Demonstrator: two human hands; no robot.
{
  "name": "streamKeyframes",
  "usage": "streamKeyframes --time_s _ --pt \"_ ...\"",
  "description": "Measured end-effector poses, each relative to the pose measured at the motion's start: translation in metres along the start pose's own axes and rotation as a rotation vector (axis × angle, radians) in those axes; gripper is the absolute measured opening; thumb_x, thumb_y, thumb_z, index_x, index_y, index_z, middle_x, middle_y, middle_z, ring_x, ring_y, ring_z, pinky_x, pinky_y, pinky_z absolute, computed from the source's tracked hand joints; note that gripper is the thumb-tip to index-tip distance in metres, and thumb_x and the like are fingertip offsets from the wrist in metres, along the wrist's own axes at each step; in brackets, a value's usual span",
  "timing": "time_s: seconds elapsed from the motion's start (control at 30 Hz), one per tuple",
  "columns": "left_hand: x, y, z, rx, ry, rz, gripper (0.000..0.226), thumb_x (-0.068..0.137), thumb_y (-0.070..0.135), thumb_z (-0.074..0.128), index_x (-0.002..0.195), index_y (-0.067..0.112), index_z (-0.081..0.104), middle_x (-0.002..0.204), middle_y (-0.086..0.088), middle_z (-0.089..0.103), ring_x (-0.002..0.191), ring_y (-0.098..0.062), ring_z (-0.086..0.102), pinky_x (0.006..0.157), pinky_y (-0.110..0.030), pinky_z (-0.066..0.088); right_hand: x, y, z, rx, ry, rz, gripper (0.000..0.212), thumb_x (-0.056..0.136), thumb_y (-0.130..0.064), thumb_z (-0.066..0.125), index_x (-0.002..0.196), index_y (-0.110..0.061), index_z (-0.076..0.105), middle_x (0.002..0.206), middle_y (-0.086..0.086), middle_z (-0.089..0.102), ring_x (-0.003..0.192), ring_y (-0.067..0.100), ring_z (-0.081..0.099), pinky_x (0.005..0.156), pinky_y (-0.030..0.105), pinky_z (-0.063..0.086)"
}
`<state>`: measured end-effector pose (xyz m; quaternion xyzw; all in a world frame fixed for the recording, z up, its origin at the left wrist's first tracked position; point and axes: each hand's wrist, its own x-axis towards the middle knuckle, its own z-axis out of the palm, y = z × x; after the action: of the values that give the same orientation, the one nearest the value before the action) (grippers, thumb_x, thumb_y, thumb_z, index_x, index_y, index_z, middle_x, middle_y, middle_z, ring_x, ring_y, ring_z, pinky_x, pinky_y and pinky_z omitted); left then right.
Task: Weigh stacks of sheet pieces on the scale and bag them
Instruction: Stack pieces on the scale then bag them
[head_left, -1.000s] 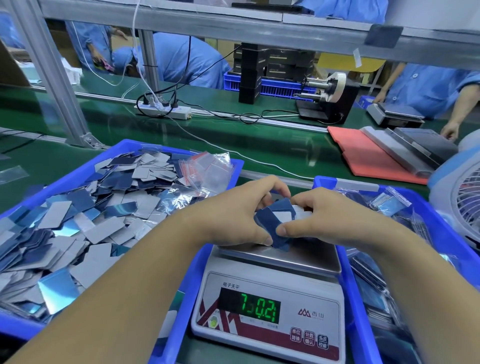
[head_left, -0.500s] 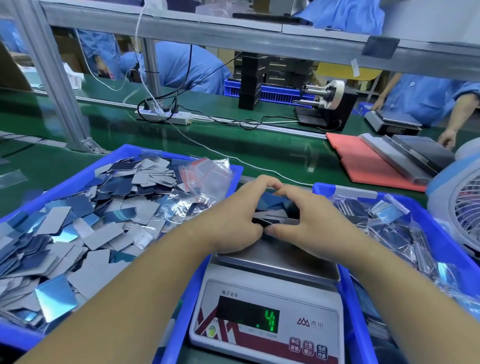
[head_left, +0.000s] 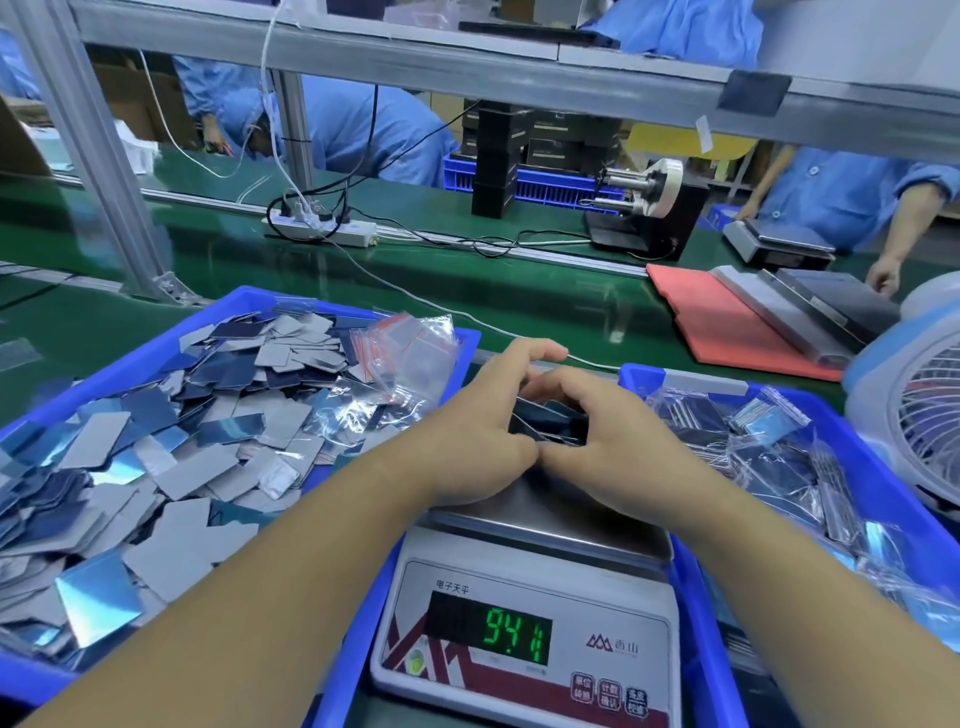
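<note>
A: What sits nearest?

B: The scale (head_left: 524, 631), at six o'clock. Its green display (head_left: 517, 635) shows figures that look like 94.1. Its steel pan (head_left: 550, 519) lies just beyond the display.

A: And the hands?

B: Both are over the pan. The left hand (head_left: 475, 441) comes in from seven o'clock, the right hand (head_left: 618, 441) from five o'clock. Their thumbs meet at the near side, and the curled fingers close round a dark stack (head_left: 550, 423) of sheet pieces from both sides.

A: Is the stack on the pan?

B: It is at the pan's far edge, between the two palms. I cannot tell if it rests on the steel or is held just above it.

A: What is at nine o'clock?

B: A blue bin (head_left: 156, 343) heaped with loose pieces (head_left: 171, 467), grey, dark blue and mirror-bright. Empty bags (head_left: 405, 353) with red strips lie in its far right corner, just beside the left hand.

A: At three o'clock?

B: A second blue bin (head_left: 878, 467) holding filled bags (head_left: 769, 447). A fan (head_left: 914, 415) stands just beyond its right side.

A: Farther out?

B: A green belt (head_left: 467, 280) runs across. On it lie a power strip (head_left: 324, 228) at eleven o'clock and a red mat (head_left: 711, 322) at two o'clock. Beyond, people in blue coats (head_left: 374, 135) work at the far side.
</note>
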<state>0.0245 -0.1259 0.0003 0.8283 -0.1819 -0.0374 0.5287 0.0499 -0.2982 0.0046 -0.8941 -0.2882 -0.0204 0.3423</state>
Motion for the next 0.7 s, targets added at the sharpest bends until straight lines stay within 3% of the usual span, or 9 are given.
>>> streamKeyframes --time_s 0.13,0.23,0.33,0.43,0.53,0.6,0.7 --pt "0.001 -0.001 -0.001 -0.008 0.038 -0.003 0.067 0.069 0.014 0.047 0.124 0.052 0.043 0.115 0.027 0.059 0.117 -0.001 0.056 0.098 -0.021 0.045 0.001 0.002 0.0 0.003 0.095 -0.017 0.036 0.078 -0.018 0.079 0.107 -0.032 0.062 0.103 -0.022 0.068 0.098 -0.009 0.06 0.085 0.009 0.043" --pt "0.004 -0.002 -0.002 -0.067 0.148 -0.024 0.046 0.078 0.02 0.05 0.116 0.045 0.055 0.119 0.014 0.065 0.112 -0.018 0.063 0.101 -0.044 0.049 0.001 0.004 -0.001 0.031 0.104 -0.019 0.036 0.08 -0.014 0.079 0.108 -0.03 0.063 0.107 -0.023 0.069 0.101 -0.011 0.06 0.087 0.006 0.042" --pt "0.006 -0.005 -0.008 -0.061 0.261 -0.026 0.019 0.09 0.023 0.064 0.104 0.036 0.068 0.105 0.01 0.073 0.1 -0.01 0.068 0.095 -0.036 0.054 0.001 0.005 -0.005 0.038 0.125 -0.039 0.036 0.08 -0.012 0.077 0.104 -0.033 0.063 0.1 -0.024 0.07 0.097 -0.005 0.063 0.081 0.008 0.044" --pt "0.007 -0.009 -0.013 -0.019 0.283 -0.048 0.017 0.093 0.019 0.068 0.088 0.034 0.074 0.09 0.013 0.076 0.091 -0.005 0.07 0.088 -0.03 0.055 0.001 0.004 -0.007 0.011 0.091 -0.025 0.034 0.08 -0.016 0.076 0.1 -0.037 0.059 0.095 -0.022 0.068 0.088 0.003 0.062 0.077 0.018 0.047" --pt "0.007 -0.011 -0.015 -0.063 0.313 -0.092 0.006 0.086 0.026 0.072 0.085 0.029 0.078 0.086 0.002 0.077 0.094 -0.019 0.072 0.092 -0.043 0.056 0.001 0.004 -0.004 0.018 0.027 0.014 0.035 0.079 -0.022 0.077 0.1 -0.041 0.057 0.097 -0.022 0.067 0.089 0.002 0.062 0.078 0.022 0.05" --pt "0.007 -0.01 -0.015 -0.118 0.312 -0.108 0.012 0.079 0.033 0.069 0.086 0.029 0.078 0.089 -0.007 0.077 0.098 -0.033 0.07 0.094 -0.054 0.055 0.0 0.004 -0.004 0.026 0.018 0.017 0.037 0.079 -0.023 0.077 0.101 -0.043 0.056 0.097 -0.023 0.066 0.089 0.001 0.062 0.077 0.02 0.049" --pt "0.007 -0.009 -0.016 -0.145 0.332 -0.105 0.013 0.078 0.034 0.067 0.086 0.03 0.077 0.087 -0.008 0.076 0.096 -0.034 0.071 0.091 -0.055 0.056 0.0 0.002 -0.006 0.009 0.022 0.001 0.039 0.08 -0.023 0.077 0.097 -0.048 0.053 0.092 -0.033 0.062 0.084 -0.004 0.059 0.071 0.01 0.044"
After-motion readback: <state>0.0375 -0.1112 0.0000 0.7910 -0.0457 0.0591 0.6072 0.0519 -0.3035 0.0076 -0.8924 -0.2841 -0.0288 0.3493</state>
